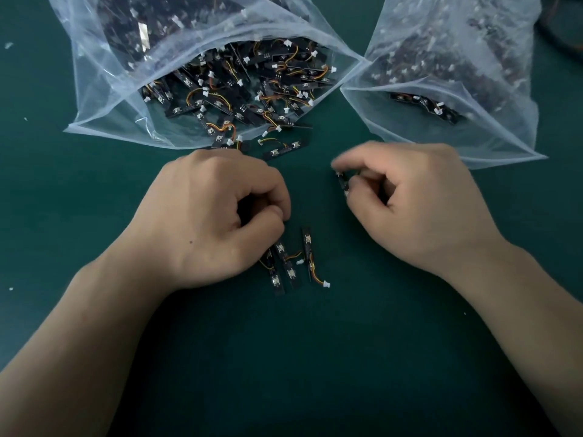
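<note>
Your green mat (94,222) carries two clear plastic bags. The left bag (104,99) lies open and is full of small black circuit strips with wires, and the right bag (504,140) holds more. Your hands are apart. Your left hand (208,216) is curled beside a row of three strips (289,270); I cannot tell whether it grips anything. Your right hand (410,200) pinches a single strip (342,183) above the mat. One loose strip (284,150) lies just outside the left bag's mouth.

Both forearms reach forward, left hand (217,216) fisted knuckles-up, right hand (407,203) pinching thumb against curled fingertips.
</note>
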Motion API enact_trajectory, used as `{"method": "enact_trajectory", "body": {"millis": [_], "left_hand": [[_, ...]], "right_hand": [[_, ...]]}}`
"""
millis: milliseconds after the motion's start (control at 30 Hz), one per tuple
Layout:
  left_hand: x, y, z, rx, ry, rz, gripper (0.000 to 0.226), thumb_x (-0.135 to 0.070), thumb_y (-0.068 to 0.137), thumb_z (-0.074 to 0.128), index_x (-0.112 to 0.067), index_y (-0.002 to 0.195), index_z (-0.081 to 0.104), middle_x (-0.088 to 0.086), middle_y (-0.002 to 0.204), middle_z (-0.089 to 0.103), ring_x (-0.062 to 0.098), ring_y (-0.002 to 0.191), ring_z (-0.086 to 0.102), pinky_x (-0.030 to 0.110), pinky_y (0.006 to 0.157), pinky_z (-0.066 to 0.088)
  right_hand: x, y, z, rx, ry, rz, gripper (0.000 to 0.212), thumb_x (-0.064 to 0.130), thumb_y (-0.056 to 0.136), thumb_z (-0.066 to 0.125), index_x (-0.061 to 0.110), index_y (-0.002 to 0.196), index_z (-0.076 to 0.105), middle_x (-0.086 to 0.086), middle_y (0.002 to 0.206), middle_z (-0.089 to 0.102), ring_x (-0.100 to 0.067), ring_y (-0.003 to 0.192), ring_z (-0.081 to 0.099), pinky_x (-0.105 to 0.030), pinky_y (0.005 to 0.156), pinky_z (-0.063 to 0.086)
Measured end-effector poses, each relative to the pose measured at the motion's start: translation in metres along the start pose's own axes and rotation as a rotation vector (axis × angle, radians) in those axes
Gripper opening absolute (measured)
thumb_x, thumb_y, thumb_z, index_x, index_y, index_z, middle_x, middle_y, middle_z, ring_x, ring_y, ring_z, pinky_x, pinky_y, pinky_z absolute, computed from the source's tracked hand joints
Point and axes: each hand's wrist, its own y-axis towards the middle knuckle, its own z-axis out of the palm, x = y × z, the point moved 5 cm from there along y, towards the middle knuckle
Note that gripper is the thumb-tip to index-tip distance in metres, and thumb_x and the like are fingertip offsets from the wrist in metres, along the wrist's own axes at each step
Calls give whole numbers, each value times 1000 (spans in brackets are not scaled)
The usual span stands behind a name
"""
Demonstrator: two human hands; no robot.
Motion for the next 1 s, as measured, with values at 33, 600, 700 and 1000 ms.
{"method": "enact_trajectory", "body": {"millis": [33,600,700,1000], "left_hand": [[0,0,0,0,1,-2,14,-25,78,59,-30,77,72,-13,73,66,12,79,60,41,71,51],[-2,1,-1,14,7,-23,15,-26,77,59,-29,78,73,-11,72,66,16,78,61,44,72,52],[-2,0,-2,13,4,-30,16,-25,77,59,-29,78,74,-11,73,67,16,79,62,43,73,52],[-6,-1,-7,-126,-32,73,16,-8,79,62,-16,75,75,-11,73,67,13,73,63,32,69,50]], "right_hand": [[0,0,0,10,-10,-3,27,23,90,60,28,112,76,21,72,58,1,65,51,-39,65,54],[18,-10,10,342,163,-351,9,24,82,76,20,90,75,7,103,61,-17,92,60,-42,80,49],[17,-9,9,335,179,-349,12,26,82,77,20,93,73,7,103,61,-18,94,60,-42,80,49],[13,-8,10,301,181,-326,16,31,88,73,20,100,73,8,104,62,-16,95,61,-40,80,50]]}}
